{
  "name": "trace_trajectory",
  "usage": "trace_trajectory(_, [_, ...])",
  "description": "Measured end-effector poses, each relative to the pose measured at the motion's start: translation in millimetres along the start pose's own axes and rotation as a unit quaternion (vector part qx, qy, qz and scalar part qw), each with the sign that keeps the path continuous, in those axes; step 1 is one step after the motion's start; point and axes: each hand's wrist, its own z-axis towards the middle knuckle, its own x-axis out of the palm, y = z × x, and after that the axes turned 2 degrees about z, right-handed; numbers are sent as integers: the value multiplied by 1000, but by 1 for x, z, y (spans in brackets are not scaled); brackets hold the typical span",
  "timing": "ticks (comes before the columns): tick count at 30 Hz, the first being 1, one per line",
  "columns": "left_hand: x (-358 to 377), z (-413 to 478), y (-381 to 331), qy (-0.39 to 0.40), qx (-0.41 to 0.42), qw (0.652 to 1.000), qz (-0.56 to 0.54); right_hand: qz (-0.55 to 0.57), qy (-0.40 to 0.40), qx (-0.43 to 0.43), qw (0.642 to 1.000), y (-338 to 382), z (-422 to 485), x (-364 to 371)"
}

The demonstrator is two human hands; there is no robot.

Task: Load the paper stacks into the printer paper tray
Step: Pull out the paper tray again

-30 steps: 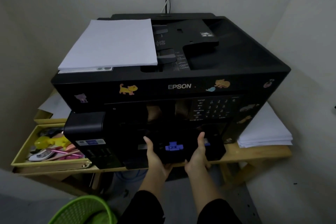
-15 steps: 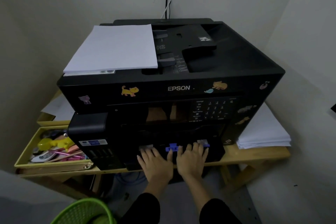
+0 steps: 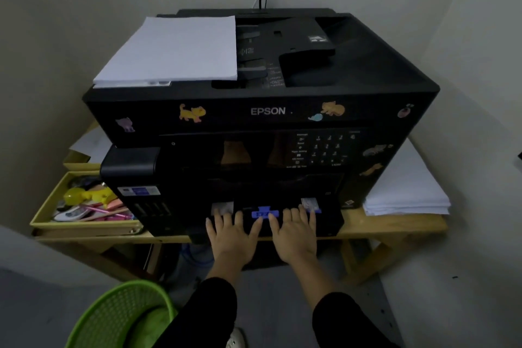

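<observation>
A black Epson printer (image 3: 262, 110) stands on a wooden table. Its paper tray (image 3: 327, 220) sits low at the front, with a blue slider (image 3: 264, 213) at its middle. My left hand (image 3: 230, 237) and my right hand (image 3: 295, 234) lie flat on the tray's front, fingers straight and spread, side by side. A stack of white paper (image 3: 175, 51) rests on the printer's top left. Another white paper stack (image 3: 406, 192) lies on the table to the right of the printer.
A yellow box (image 3: 84, 224) with small colourful items sits left of the printer on the wooden table (image 3: 395, 226). A green mesh basket (image 3: 118, 316) stands on the floor at lower left. Walls close in behind and on both sides.
One second ago my hands gripped the tray's sides with thumbs up. Now both lie flat on its front, and the tray sits further into the printer.
</observation>
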Motion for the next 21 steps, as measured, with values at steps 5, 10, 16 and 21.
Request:
trace_trajectory(5, [10,-20,3,-17,-2,1000,6,7,8,-28,1000,-11,-21,3])
trace_trajectory(10, [17,-49,13,13,-3,1000,21,-6,36,-47,998,-21,-52,4])
trace_trajectory(16, [22,-84,24,18,15,999,30,-7,42,-47,998,-26,-89,5])
trace_trajectory(21, [23,-108,31,31,34,998,49,-10,51,-34,998,-30,-115,6])
